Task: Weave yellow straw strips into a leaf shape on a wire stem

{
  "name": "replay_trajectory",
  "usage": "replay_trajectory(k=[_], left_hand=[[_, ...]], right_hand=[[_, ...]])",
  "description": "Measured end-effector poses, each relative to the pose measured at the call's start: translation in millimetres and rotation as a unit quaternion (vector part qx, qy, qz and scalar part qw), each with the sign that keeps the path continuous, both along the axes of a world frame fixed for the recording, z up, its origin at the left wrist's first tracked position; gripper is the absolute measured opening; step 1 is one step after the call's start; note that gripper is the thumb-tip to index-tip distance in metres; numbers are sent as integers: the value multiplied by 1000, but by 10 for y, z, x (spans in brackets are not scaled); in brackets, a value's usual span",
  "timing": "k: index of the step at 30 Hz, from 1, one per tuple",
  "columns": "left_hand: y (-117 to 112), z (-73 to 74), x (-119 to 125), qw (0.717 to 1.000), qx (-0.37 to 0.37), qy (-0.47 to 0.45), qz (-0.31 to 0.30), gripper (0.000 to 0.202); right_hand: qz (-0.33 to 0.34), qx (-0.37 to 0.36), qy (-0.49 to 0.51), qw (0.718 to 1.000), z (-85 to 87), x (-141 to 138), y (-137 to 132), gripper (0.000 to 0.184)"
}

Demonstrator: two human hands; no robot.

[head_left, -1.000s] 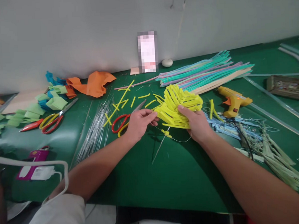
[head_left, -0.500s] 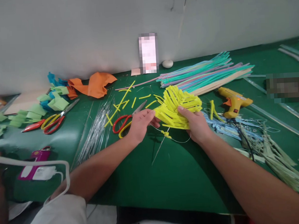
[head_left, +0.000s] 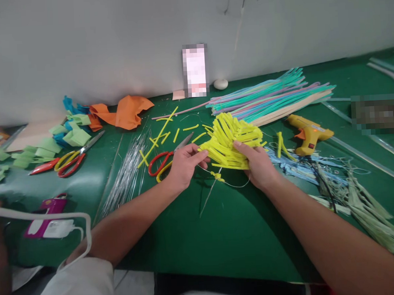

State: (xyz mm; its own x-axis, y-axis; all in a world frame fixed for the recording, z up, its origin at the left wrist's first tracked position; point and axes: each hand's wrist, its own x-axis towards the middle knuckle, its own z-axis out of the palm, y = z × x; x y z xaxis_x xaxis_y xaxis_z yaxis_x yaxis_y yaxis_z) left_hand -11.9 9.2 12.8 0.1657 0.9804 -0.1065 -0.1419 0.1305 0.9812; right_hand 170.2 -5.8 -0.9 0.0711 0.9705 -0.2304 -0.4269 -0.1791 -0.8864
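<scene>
Item: bright yellow, leaf-shaped piece of fuzzy stems (head_left: 229, 139), held between your two hands, above the front half of the green tabletop (head_left: 202, 248).

Your left hand (head_left: 185, 165): thumb and forefinger pinched together on the piece's left tip.

Your right hand (head_left: 260, 166): closed on the piece's right side, thumb pressed flat on top; the fingers beneath are mostly hidden, their exact curl impossible to tell.

Below the piece, between your hands: small yellow fuzzy knot (head_left: 217, 176) on a thin looping wire; whether it touches the tabletop you cannot tell.

Just beside your left hand: scissors with red and yellow handles (head_left: 161, 162), partly covered by that hand. Beyond them: short, loose yellow fuzzy stem pieces (head_left: 157, 138). Farther left: a sheaf of thin silvery wires (head_left: 127, 177).

Behind the piece: a long bundle of fuzzy stems in teal, lilac, blue and peach (head_left: 270, 95).

Right of your right hand: yellow glue gun with an orange trigger (head_left: 310, 132), lying on its side; near it, pale blue stringy strands (head_left: 304, 168) and a pale green fibrous tassel (head_left: 368, 213).

Far left: a second pair of red-and-yellow-handled scissors (head_left: 72, 162), in front of a crumpled orange sheet (head_left: 131, 112).
</scene>
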Motion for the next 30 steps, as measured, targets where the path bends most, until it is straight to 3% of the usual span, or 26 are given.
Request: replay_trajectory(k=[4, 7, 12, 16, 18, 20, 23, 25, 27, 30], left_hand=[[70, -2, -29, 994, 5, -53, 95, 24], [116, -23, -52, 987, 13, -73, 139, 23], [84, -77, -39, 992, 11, -23, 121, 22], [34, -126, -47, 981, 140, 58, 122, 46], [12, -102, -73, 951, 244, 115, 149, 50], [-11, -38, -101, 901, 352, 204, 151, 40], [-37, 62, -119, 799, 486, 352, 31, 22], [-44, 81, -109, 749, 521, 406, -54, 22], [-42, 58, -92, 728, 523, 433, -94, 25], [-39, -2, -73, 714, 524, 453, -102, 21]], right_hand=[[67, 56, -29, 996, 5, 30, 9, 26], [69, 64, -41, 995, -12, 40, 17, 22], [51, 64, -66, 994, -15, 35, 21, 15], [25, 67, -97, 993, 32, 34, 18, 15], [21, 62, -121, 991, 55, 37, 13, 16], [26, 53, -153, 986, 71, 41, 5, 17], [50, 42, -211, 975, 82, 46, -10, 19], [76, 47, -256, 962, 76, 52, -15, 20], [100, 66, -301, 946, 60, 60, -14, 21], [127, 87, -338, 928, 33, 75, -3, 21]])
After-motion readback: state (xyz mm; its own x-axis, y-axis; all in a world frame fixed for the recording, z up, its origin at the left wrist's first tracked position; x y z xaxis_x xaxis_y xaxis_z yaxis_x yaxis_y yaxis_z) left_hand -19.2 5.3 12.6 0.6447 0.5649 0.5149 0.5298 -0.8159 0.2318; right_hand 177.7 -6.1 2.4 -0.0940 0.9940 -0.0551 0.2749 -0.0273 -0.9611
